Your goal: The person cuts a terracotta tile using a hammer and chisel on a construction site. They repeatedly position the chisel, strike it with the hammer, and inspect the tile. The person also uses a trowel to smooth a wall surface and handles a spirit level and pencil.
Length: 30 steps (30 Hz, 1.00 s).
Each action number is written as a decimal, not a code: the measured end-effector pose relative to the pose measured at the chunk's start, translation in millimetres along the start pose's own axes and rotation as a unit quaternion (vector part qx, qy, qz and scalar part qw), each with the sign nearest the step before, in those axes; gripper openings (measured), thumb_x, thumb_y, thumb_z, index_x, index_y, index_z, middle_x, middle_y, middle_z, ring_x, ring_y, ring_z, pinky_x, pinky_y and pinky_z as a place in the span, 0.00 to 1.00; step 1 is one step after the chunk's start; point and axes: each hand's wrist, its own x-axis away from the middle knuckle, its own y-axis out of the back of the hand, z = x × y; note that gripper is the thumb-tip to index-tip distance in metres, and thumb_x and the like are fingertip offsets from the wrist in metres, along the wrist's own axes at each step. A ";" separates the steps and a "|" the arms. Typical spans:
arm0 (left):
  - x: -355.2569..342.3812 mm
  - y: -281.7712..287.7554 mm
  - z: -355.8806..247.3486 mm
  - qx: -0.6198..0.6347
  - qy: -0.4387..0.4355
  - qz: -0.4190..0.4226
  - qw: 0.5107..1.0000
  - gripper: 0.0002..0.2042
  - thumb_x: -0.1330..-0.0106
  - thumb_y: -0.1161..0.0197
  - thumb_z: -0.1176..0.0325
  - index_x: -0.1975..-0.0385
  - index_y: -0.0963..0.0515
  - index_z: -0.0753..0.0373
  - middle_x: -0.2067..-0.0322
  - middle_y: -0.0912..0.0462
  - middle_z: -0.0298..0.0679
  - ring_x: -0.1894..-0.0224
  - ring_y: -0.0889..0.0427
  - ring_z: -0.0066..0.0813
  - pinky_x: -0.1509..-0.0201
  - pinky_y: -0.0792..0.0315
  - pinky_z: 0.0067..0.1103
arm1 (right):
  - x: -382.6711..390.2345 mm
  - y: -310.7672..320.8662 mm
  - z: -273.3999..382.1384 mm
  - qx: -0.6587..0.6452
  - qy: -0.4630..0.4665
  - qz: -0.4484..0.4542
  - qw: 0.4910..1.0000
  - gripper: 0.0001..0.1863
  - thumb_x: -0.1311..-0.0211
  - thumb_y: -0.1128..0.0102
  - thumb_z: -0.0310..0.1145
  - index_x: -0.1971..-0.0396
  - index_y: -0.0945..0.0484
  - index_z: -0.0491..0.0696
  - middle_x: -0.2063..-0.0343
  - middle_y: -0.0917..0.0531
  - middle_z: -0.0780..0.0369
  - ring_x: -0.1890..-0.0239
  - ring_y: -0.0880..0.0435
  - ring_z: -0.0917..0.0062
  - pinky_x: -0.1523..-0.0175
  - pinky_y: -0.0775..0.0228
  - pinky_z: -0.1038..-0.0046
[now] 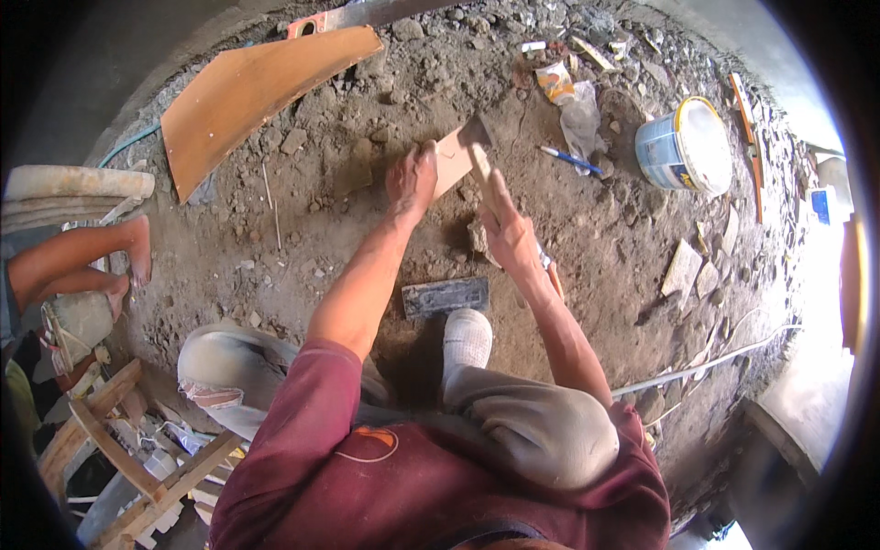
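Note:
My left hand (412, 181) is closed on a small piece of brown board (449, 167), keeping it at a slant just above the dirt. My right hand (511, 240) grips the wooden handle of a hatchet (484, 170). The hatchet's dark, broad head lies against the board's far right end. Whether the edge has cut in, I cannot tell. A dark rectangular block (446, 297) rests on the ground between my forearms, by the toe of my white shoe (467, 337).
A large curved brown board (261, 101) and a handsaw (371, 13) lie at the far left. Rightward are a blue pen (570, 160), crumpled plastic (579, 119), a white-and-blue bucket (683, 147) and broken slabs (681, 269). A co-worker's bare legs (82, 261) and a wooden frame (115, 422) are left.

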 end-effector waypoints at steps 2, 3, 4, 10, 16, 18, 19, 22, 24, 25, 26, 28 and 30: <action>11.5 -13.4 14.7 -0.038 -0.023 -0.100 0.994 0.15 0.27 0.51 0.62 0.47 0.24 0.56 0.53 0.18 0.51 0.55 0.17 0.55 0.54 0.22 0.43 | 3.4 2.5 27.0 -0.048 -0.025 -0.019 0.998 0.34 0.29 0.45 0.34 0.26 0.46 0.56 0.52 0.18 0.42 0.54 0.17 0.46 0.55 0.21 0.56; 4.8 -6.5 10.9 -0.015 -0.022 -0.075 0.997 0.15 0.27 0.51 0.62 0.47 0.24 0.56 0.53 0.18 0.51 0.55 0.17 0.55 0.55 0.22 0.43 | 3.0 2.4 30.6 -0.054 0.008 -0.055 0.997 0.34 0.29 0.45 0.34 0.26 0.47 0.56 0.52 0.18 0.43 0.54 0.16 0.46 0.57 0.20 0.57; 0.5 -2.7 8.3 0.007 -0.021 -0.049 0.999 0.15 0.27 0.51 0.62 0.47 0.24 0.56 0.53 0.17 0.50 0.56 0.17 0.55 0.55 0.22 0.43 | 5.3 1.4 30.6 -0.054 0.021 -0.071 0.996 0.34 0.29 0.45 0.34 0.26 0.47 0.55 0.52 0.18 0.43 0.55 0.16 0.47 0.57 0.20 0.57; -0.7 -12.8 2.8 0.002 -0.007 0.000 1.000 0.16 0.27 0.51 0.64 0.43 0.24 0.52 0.49 0.18 0.50 0.52 0.17 0.54 0.49 0.23 0.42 | -1.9 -8.0 -29.6 0.052 0.008 0.040 0.998 0.35 0.29 0.44 0.34 0.26 0.48 0.55 0.52 0.18 0.42 0.56 0.14 0.49 0.57 0.20 0.57; -0.1 -14.5 12.2 0.026 0.047 -0.023 0.998 0.16 0.28 0.51 0.63 0.45 0.23 0.54 0.48 0.18 0.49 0.50 0.17 0.50 0.47 0.24 0.42 | 13.6 -7.3 19.7 -0.067 -0.005 -0.062 0.996 0.36 0.30 0.44 0.31 0.26 0.48 0.55 0.54 0.17 0.42 0.57 0.14 0.48 0.59 0.19 0.58; -3.6 7.5 -17.0 0.026 0.027 0.045 0.998 0.14 0.29 0.50 0.65 0.48 0.22 0.56 0.51 0.17 0.48 0.52 0.16 0.49 0.50 0.22 0.41 | 19.1 -14.0 -0.6 -0.077 0.003 -0.096 0.992 0.36 0.30 0.43 0.31 0.26 0.47 0.55 0.55 0.17 0.43 0.57 0.14 0.49 0.58 0.19 0.59; -3.4 6.7 -14.5 0.012 0.009 0.020 1.000 0.13 0.29 0.49 0.65 0.50 0.22 0.56 0.53 0.17 0.48 0.54 0.16 0.49 0.53 0.22 0.41 | 18.0 -15.1 -9.3 -0.049 0.085 -0.072 0.993 0.35 0.30 0.43 0.31 0.26 0.46 0.55 0.55 0.17 0.43 0.57 0.13 0.52 0.56 0.20 0.60; -4.3 2.5 0.0 -0.030 -0.026 -0.053 0.998 0.11 0.30 0.49 0.66 0.55 0.22 0.58 0.58 0.16 0.48 0.57 0.15 0.49 0.57 0.21 0.40 | 7.0 -20.4 -18.1 0.024 -0.008 0.043 0.999 0.35 0.31 0.43 0.32 0.26 0.45 0.55 0.54 0.17 0.42 0.56 0.13 0.54 0.55 0.20 0.61; 5.1 0.3 8.2 -0.050 -0.018 -0.084 0.995 0.10 0.30 0.49 0.66 0.57 0.21 0.58 0.59 0.16 0.47 0.58 0.15 0.50 0.57 0.21 0.40 | 16.5 -27.8 -8.9 -0.030 0.012 -0.006 0.999 0.37 0.31 0.44 0.33 0.25 0.48 0.57 0.52 0.17 0.43 0.55 0.14 0.52 0.53 0.21 0.60; 8.4 3.2 5.5 -0.024 -0.016 -0.106 0.994 0.10 0.30 0.49 0.67 0.58 0.20 0.57 0.61 0.15 0.45 0.59 0.15 0.49 0.60 0.22 0.40 | 17.7 -20.9 1.8 -0.046 -0.001 -0.016 0.999 0.37 0.30 0.44 0.33 0.25 0.48 0.58 0.52 0.17 0.44 0.54 0.14 0.52 0.52 0.21 0.60; 8.2 8.3 7.5 0.003 0.037 -0.109 0.993 0.10 0.30 0.49 0.66 0.58 0.20 0.56 0.62 0.15 0.44 0.60 0.15 0.48 0.61 0.22 0.39 | 16.8 -14.5 12.0 -0.062 -0.013 -0.026 0.998 0.37 0.30 0.44 0.33 0.25 0.49 0.58 0.51 0.17 0.44 0.53 0.14 0.52 0.51 0.21 0.60; 16.5 16.4 23.4 0.059 0.136 -0.100 0.984 0.09 0.29 0.49 0.65 0.59 0.20 0.55 0.64 0.15 0.42 0.61 0.15 0.46 0.63 0.23 0.38 | 22.8 -4.6 13.4 -0.066 -0.033 -0.004 0.997 0.38 0.29 0.45 0.36 0.24 0.52 0.60 0.50 0.18 0.44 0.50 0.15 0.53 0.48 0.23 0.58; 15.7 44.3 50.4 0.130 0.186 -0.195 0.954 0.13 0.26 0.51 0.56 0.60 0.20 0.54 0.69 0.17 0.43 0.67 0.17 0.44 0.65 0.26 0.38 | 27.5 -0.7 5.6 -0.017 -0.017 -0.015 1.000 0.38 0.28 0.45 0.37 0.24 0.53 0.61 0.50 0.18 0.44 0.49 0.16 0.53 0.47 0.23 0.58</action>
